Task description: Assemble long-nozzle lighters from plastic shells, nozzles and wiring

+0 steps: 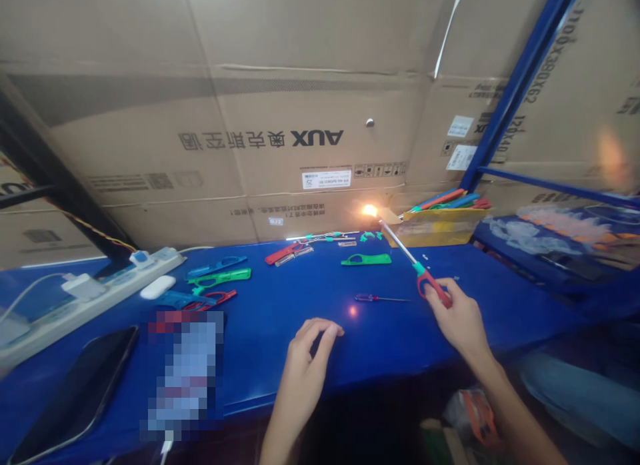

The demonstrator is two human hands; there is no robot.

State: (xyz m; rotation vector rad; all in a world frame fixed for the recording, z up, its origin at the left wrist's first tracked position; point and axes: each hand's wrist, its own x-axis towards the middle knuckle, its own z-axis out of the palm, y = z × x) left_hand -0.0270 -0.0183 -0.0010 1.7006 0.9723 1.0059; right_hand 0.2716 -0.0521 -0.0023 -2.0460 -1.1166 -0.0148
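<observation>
In my right hand (457, 318) is a red lighter (434, 288) with a long metal tube and a green collar, tilted up to the left. A bright flame (370, 210) burns at the tube's tip. My left hand (311, 358) rests near the front of the blue table, thumb and fingertips brought together with nothing seen between them. A small screwdriver (380, 298) with a purple handle lies between the hands. Beyond it is a green lighter casing (367, 259). A red casing (283, 253), metal tubes (325, 238) and small green parts (371, 236) lie near the back.
A yellow box (435, 228) of lighters stands at the back right, close to the flame. On the left are blue and green casings (220, 276), a power strip (115, 285), a black phone (75, 392) and a blurred-out device (187, 372). Cardboard (260, 105) backs the table.
</observation>
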